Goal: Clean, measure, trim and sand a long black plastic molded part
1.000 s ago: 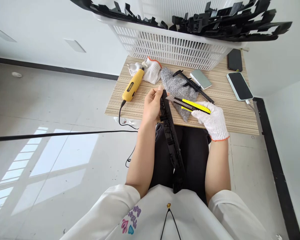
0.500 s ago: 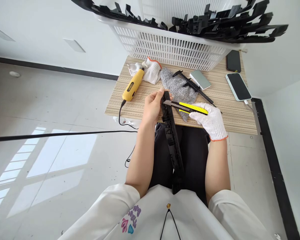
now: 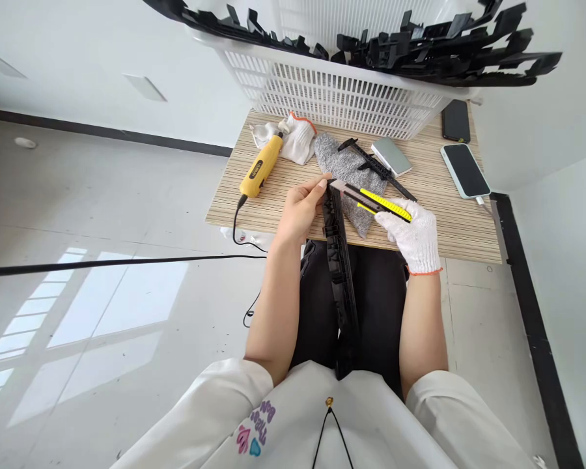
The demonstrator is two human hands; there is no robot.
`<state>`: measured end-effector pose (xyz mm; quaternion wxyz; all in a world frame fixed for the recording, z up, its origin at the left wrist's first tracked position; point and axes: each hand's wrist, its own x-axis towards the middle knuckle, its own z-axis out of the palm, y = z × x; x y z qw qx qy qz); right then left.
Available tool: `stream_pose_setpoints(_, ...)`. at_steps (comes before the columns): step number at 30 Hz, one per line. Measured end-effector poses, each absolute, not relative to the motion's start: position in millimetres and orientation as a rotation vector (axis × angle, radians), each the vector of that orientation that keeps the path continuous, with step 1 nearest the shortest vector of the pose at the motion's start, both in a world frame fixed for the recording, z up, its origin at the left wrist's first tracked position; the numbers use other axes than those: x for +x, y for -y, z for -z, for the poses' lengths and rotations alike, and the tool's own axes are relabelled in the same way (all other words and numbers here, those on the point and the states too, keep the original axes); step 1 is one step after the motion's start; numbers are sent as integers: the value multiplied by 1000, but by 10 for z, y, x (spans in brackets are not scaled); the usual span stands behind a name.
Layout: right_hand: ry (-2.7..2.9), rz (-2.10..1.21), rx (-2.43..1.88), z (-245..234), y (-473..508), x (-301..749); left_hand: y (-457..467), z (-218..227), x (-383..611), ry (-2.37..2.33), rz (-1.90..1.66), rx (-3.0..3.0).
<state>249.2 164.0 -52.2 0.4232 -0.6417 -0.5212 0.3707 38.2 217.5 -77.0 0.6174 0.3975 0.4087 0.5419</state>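
And it's trimming, by the look of it: the bare left hand (image 3: 300, 207) pinches the upper end of a long black plastic strip (image 3: 340, 260) slanting over the lap (image 3: 381, 299), the white-gloved right hand (image 3: 414, 233) clasps a slim yellow-and-black plastic utility knife (image 3: 371, 200), blade at that end, probably wanting 1 steady stroke next.

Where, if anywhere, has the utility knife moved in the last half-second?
Yes: the knife shifted right and toward the basket, judged against the calipers.
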Motion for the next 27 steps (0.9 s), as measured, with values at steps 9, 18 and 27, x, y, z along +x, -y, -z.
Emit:
stream_pose_setpoints(9,1309,-910,-1651,515,-1584,2492,-2178,795,328,-899,-1191,878)
stream_pose_setpoints(18,1099,-910,-1625,584,-1568,2620,-2128,762,283,-826,-1133,1061)
stream_pose_setpoints(27,1346,-870,-1687,523,-1481,2581,-2145,768,329,-910,-1195,1013)
